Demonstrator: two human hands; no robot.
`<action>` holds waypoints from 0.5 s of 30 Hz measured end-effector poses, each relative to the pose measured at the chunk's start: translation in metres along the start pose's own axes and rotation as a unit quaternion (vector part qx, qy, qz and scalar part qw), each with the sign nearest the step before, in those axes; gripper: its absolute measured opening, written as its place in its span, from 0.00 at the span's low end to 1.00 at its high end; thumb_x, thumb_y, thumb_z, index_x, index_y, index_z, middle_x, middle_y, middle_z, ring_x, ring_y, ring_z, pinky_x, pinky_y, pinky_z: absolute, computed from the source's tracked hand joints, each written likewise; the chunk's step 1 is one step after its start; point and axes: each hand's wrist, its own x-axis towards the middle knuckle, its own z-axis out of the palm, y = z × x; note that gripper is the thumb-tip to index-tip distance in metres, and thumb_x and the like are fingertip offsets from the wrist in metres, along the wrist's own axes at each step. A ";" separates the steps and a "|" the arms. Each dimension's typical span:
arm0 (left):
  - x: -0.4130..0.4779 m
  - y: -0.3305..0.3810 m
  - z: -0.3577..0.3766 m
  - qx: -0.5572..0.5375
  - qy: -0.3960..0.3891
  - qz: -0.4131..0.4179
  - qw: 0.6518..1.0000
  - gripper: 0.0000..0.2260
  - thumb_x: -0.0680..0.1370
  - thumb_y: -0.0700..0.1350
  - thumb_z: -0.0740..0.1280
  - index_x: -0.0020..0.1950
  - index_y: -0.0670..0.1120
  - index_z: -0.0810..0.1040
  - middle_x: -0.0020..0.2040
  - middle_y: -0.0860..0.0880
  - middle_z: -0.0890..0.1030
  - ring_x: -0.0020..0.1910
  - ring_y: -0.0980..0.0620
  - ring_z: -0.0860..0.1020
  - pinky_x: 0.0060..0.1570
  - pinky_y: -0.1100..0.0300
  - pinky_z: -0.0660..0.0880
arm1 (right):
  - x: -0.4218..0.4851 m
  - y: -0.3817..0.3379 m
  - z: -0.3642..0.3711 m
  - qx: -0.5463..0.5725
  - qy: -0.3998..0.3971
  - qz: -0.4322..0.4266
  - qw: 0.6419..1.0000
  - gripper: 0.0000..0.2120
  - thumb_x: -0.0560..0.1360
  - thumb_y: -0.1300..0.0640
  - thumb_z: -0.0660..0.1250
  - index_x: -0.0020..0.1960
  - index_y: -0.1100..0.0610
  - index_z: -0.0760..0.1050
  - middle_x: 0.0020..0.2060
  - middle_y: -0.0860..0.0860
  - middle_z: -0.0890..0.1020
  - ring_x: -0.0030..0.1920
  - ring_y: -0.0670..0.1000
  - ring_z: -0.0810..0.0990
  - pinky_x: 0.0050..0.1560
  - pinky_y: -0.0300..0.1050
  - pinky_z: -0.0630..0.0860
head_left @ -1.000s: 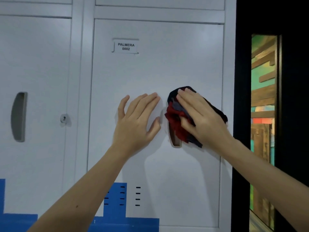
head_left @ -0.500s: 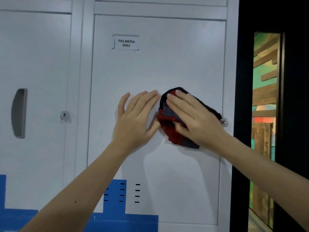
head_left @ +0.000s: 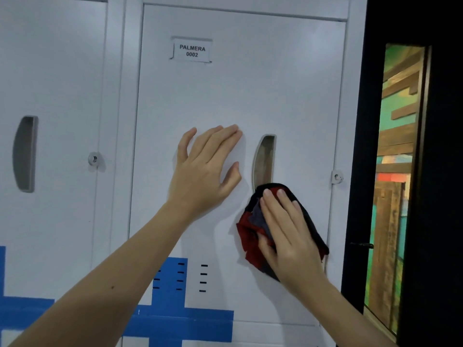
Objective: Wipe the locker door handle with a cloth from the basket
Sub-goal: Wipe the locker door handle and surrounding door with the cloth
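Note:
The white locker door, labelled PALMERA 0002, has a recessed grey handle right of its middle. My right hand presses a bunched red, black and grey cloth flat on the door just below the handle, its top edge covering the handle's lower end. My left hand lies open and flat on the door, left of the handle, fingers spread.
A small lock sits at the door's right edge. The neighbouring locker on the left has its own handle and lock. A dark door frame and a glass panel stand to the right. No basket is in view.
My right hand has slid the cloth down from over the handle to below it, uncovering most of the handle. My left hand stays flat on the door.

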 end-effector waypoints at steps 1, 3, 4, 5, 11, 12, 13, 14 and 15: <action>0.000 0.000 0.000 0.000 0.001 0.000 1.000 0.19 0.76 0.46 0.61 0.65 0.43 0.75 0.64 0.48 0.76 0.64 0.51 0.71 0.69 0.51 0.55 | 0.002 -0.002 0.002 -0.003 0.004 0.000 1.000 0.22 0.75 0.63 0.61 0.68 0.65 0.65 0.67 0.58 0.70 0.70 0.58 0.65 0.70 0.55 0.63; 0.000 0.001 0.000 -0.005 -0.001 -0.004 1.000 0.19 0.76 0.46 0.61 0.65 0.43 0.75 0.65 0.48 0.75 0.65 0.51 0.70 0.69 0.51 0.55 | 0.012 -0.002 0.004 -0.006 0.010 -0.011 1.000 0.20 0.76 0.64 0.61 0.67 0.67 0.67 0.66 0.60 0.72 0.69 0.58 0.66 0.70 0.55 0.64; 0.000 0.001 0.000 -0.007 -0.003 -0.005 1.000 0.19 0.76 0.47 0.60 0.66 0.43 0.74 0.65 0.48 0.75 0.65 0.52 0.70 0.70 0.51 0.55 | 0.020 0.000 0.005 -0.007 0.016 -0.014 1.000 0.19 0.76 0.64 0.60 0.66 0.68 0.69 0.65 0.61 0.73 0.69 0.58 0.66 0.69 0.55 0.64; 0.000 0.001 0.000 -0.008 -0.003 -0.006 1.000 0.19 0.76 0.47 0.60 0.66 0.43 0.74 0.65 0.48 0.75 0.65 0.52 0.70 0.70 0.51 0.55 | 0.029 0.002 0.006 -0.007 0.024 -0.012 1.000 0.18 0.76 0.64 0.59 0.65 0.69 0.70 0.64 0.62 0.73 0.68 0.58 0.67 0.69 0.55 0.64; 0.001 0.001 0.000 -0.013 -0.001 -0.007 1.000 0.19 0.76 0.47 0.60 0.66 0.42 0.74 0.65 0.48 0.75 0.65 0.51 0.70 0.69 0.52 0.56 | 0.030 0.002 0.005 0.016 0.017 0.002 1.000 0.19 0.75 0.66 0.60 0.65 0.69 0.69 0.65 0.62 0.73 0.68 0.59 0.66 0.69 0.55 0.65; 0.001 0.001 -0.001 -0.016 -0.003 -0.008 1.000 0.20 0.76 0.47 0.60 0.66 0.42 0.74 0.65 0.48 0.75 0.65 0.51 0.70 0.69 0.51 0.56 | 0.024 0.005 0.002 0.007 0.006 -0.011 1.000 0.19 0.75 0.65 0.60 0.65 0.67 0.69 0.65 0.62 0.72 0.68 0.59 0.67 0.68 0.56 0.66; 0.000 0.001 -0.001 -0.016 -0.005 -0.008 1.000 0.20 0.76 0.47 0.60 0.66 0.42 0.74 0.64 0.48 0.75 0.65 0.51 0.70 0.69 0.51 0.57 | 0.020 0.009 -0.003 -0.016 0.000 -0.022 1.000 0.19 0.75 0.63 0.61 0.65 0.65 0.70 0.64 0.62 0.71 0.66 0.60 0.68 0.67 0.56 0.67; 0.000 0.001 -0.001 -0.014 -0.006 -0.008 1.000 0.20 0.76 0.47 0.60 0.66 0.42 0.74 0.64 0.48 0.76 0.64 0.51 0.70 0.69 0.50 0.58 | 0.020 0.014 -0.007 -0.053 0.002 -0.027 0.998 0.19 0.75 0.61 0.61 0.64 0.62 0.71 0.63 0.61 0.70 0.63 0.60 0.69 0.65 0.56 0.68; 0.000 0.000 -0.001 -0.012 -0.006 -0.007 1.000 0.20 0.76 0.47 0.60 0.65 0.42 0.74 0.64 0.48 0.76 0.64 0.51 0.70 0.68 0.50 0.58 | 0.024 0.019 -0.010 -0.093 0.010 -0.025 0.995 0.18 0.74 0.58 0.62 0.63 0.59 0.73 0.59 0.59 0.69 0.59 0.59 0.69 0.60 0.56 0.67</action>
